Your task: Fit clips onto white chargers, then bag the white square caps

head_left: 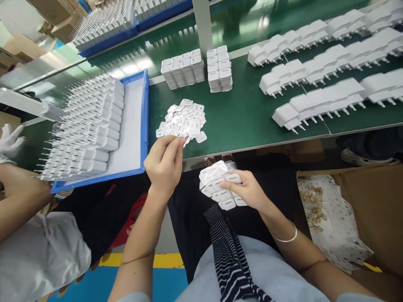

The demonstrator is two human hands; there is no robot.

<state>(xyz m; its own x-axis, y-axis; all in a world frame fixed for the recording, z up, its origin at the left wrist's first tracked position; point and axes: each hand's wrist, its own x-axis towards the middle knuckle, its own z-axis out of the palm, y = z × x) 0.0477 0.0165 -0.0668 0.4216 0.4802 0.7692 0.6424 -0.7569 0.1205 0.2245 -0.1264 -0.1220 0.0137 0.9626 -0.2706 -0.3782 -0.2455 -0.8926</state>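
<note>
My left hand (164, 162) is closed in a pinch at the near edge of a loose pile of small white plastic covers (189, 119) on the bench. Its fingertips meet beside the pile, and what they hold, if anything, is hidden. Over my lap, my right hand (247, 188) grips a bunch of white covers (223, 195) with dark printed lettering. The thumb presses on top of the bunch, while the other fingers are mostly hidden beneath. A shiny, clear film-like patch shows on its upper part.
Stacked white covers (183, 69) stand behind the pile, with another stack (219, 69) beside them. A blue tray (145, 121) of white plug housings lies left. Rows of white power adapters (327, 100) fill the right bench. A co-worker's gloved hand (11, 140) is far left; an open carton (371, 218) sits lower right.
</note>
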